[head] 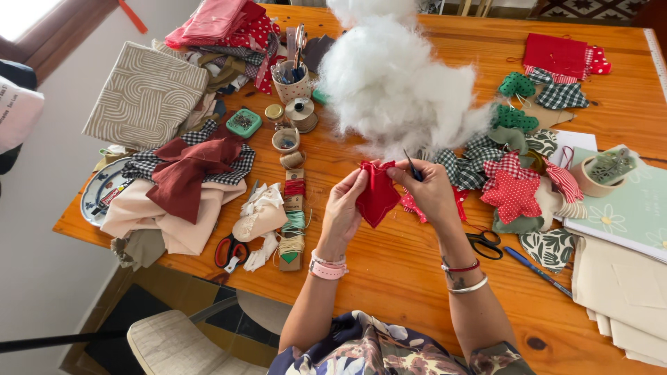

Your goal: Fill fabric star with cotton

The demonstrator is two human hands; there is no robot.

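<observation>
Two hands on one small red fabric piece mid-tabletop — left hand pinches its 9 o'clock edge, right hand pinches the top plus a thin dark tool. Stuffing sits at 12 o'clock. Looks soft, light, floppy — best held by the seams.

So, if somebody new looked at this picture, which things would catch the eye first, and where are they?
First the big white stuffing pile at the table's far middle. Just below it, the left hand and the right hand hold a small red fabric piece between them; the right one also holds a thin dark tool. To the right lie stuffed stars, a red dotted one in front; folded fabrics are heaped at the left.
</observation>
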